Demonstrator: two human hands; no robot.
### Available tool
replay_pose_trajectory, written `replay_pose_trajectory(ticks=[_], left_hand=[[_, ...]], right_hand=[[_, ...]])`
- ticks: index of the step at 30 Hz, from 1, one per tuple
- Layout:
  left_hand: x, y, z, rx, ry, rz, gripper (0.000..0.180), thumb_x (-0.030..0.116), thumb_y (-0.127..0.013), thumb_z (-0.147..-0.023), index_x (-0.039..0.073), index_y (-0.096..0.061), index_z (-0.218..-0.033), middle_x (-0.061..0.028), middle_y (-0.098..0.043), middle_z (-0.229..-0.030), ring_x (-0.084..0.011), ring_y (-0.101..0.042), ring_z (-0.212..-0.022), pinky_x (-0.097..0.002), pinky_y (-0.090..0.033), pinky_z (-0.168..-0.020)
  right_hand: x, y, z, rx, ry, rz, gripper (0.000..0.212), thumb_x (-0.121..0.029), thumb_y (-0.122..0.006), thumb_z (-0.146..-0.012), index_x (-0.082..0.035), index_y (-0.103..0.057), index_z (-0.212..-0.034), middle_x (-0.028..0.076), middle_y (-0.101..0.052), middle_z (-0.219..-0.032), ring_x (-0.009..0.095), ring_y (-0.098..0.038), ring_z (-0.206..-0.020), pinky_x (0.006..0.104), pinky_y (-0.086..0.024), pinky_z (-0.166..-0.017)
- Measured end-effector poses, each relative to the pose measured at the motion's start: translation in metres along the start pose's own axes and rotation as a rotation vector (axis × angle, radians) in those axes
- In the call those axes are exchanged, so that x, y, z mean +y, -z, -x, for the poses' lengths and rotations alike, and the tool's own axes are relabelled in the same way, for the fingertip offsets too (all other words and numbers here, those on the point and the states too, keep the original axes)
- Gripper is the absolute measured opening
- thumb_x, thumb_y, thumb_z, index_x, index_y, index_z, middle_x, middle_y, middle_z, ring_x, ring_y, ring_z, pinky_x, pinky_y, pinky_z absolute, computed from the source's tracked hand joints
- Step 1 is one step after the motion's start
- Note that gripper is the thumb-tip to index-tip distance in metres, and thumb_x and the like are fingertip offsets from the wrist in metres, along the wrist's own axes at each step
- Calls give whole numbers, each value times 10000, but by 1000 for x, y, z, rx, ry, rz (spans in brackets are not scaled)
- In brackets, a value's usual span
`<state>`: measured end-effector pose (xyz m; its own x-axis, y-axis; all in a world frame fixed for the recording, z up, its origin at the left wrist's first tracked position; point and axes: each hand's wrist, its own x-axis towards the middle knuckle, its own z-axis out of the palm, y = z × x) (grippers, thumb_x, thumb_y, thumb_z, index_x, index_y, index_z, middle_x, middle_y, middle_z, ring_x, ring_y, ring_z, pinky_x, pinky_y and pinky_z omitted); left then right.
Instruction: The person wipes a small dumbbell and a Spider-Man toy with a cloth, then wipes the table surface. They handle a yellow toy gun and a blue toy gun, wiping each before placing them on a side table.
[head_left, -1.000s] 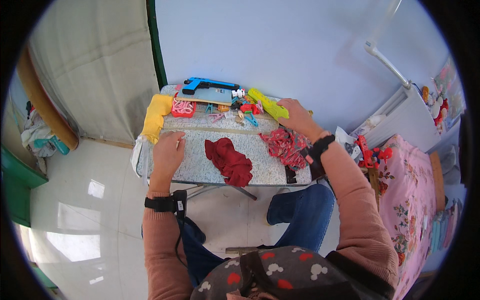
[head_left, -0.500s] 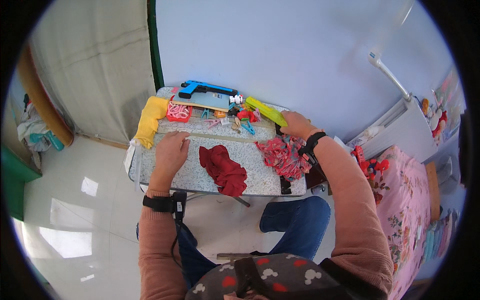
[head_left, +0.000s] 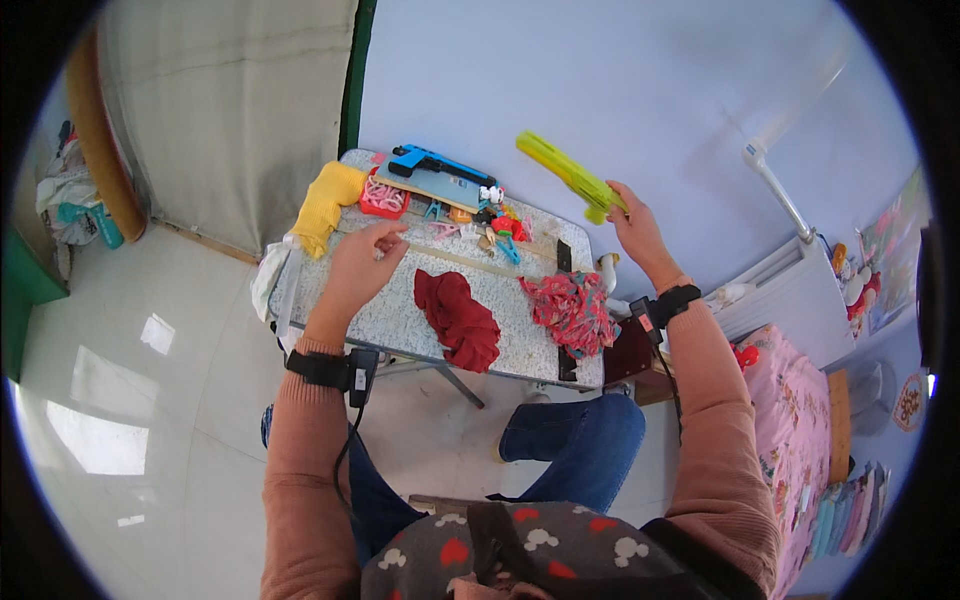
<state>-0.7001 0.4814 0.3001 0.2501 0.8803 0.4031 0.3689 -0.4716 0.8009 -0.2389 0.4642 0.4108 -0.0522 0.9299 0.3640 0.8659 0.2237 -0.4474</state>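
Observation:
My right hand (head_left: 637, 225) grips a long yellow-green plastic toy gun (head_left: 565, 172) by its right end. The toy gun is raised above the table's far right corner, its other end slanting up to the left in front of the wall. Over the left part of the table (head_left: 385, 320) hovers my left hand (head_left: 362, 262), fingers loosely curled and apart, with nothing visible in it. To its right lies a crumpled dark red cloth (head_left: 457, 320). A pink-red floral cloth (head_left: 570, 312) is bunched near the table's right edge.
Along the back are a blue-and-black toy gun (head_left: 440, 165) on a book (head_left: 435, 187), a red basket (head_left: 384, 198) of pink-white items, and clips and small toys (head_left: 505, 228). Yellow cloth (head_left: 328, 205) drapes the left corner. A radiator (head_left: 790, 290) and bed (head_left: 785, 410) are right.
My right hand has lifted the yellow-green toy gun off the table, up and to the right. My left hand has moved slightly up and right, its fingers more curled. The view has shifted slightly.

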Motion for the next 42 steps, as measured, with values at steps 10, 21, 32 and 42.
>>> replay_pose_trajectory(ticks=[10, 21, 32, 42], left_hand=[[23, 20, 3, 23, 355, 1031, 558, 487, -636, -1024, 77, -572, -1397, -83, -724, -1139, -135, -715, -899, -249, -554, -724], [-21, 64, -1, 461, 524, 645, 493, 515, -716, -958, 56, -674, -1132, 5, -642, -786, -42, -548, -545, -188, -424, -492], [-12, 67, 3, 595, 553, 723, 409, 488, -701, -975, 92, -681, -1074, 43, -598, -809, -18, -471, -597, -187, -377, -535], [-26, 47, -3, 390, 661, 521, 451, 543, -720, -937, 101, -682, -1016, 27, -612, -691, -47, -561, -533, -195, -449, -506]], right_hand=[[-142, -93, 48, -593, -278, -853, 463, -197, -466, -1126, -29, -434, -1556, 95, -614, -1385, 167, -624, -1222, 341, -593, -955], [-154, -137, 106, -475, 426, -93, 584, -147, -734, -912, -134, -534, -1460, 220, -524, -1441, 367, -574, -1254, 420, -504, -1053], [-129, -111, 98, -442, 223, -340, 436, 3, -639, -841, -126, -654, -1256, 134, -603, -1259, 320, -603, -1207, 411, -496, -1042], [25, -65, -42, 39, -54, -81, 382, -82, -700, -843, -84, -698, -1225, 173, -685, -1200, 320, -670, -1107, 392, -535, -976]])
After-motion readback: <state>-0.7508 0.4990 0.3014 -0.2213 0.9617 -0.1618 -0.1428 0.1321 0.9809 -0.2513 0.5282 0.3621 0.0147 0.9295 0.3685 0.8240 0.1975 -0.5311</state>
